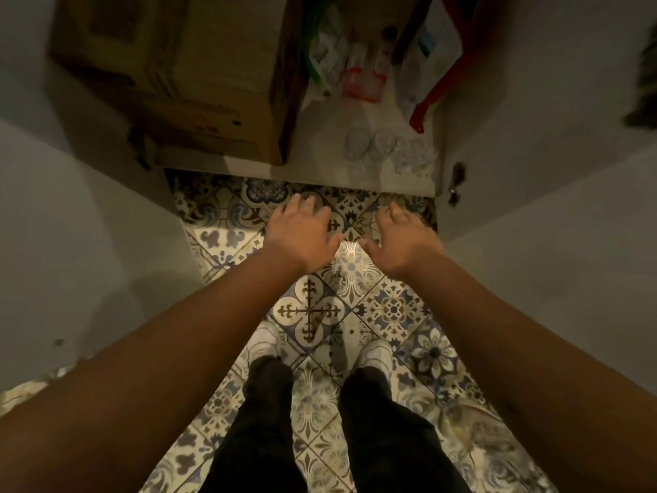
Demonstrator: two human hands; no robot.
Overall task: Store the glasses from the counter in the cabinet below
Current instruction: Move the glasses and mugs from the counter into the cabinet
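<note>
Several clear glasses (385, 147) stand close together on the cabinet floor (320, 151), near its front right corner. Both cabinet doors are swung open, the left door (89, 215) and the right door (554, 193). My left hand (302, 236) and my right hand (398, 240) hover side by side over the tiled floor, just in front of the cabinet's front edge. Their fingers are spread and relaxed, and neither holds anything. Both hands are short of the glasses and apart from them.
A large cardboard box (185, 76) fills the cabinet's left half. Behind the glasses sit plastic bottles and bags (359, 65) and a red-handled tool (433, 94) leaning at the right. My legs and white shoes (373, 354) stand on the patterned tiles.
</note>
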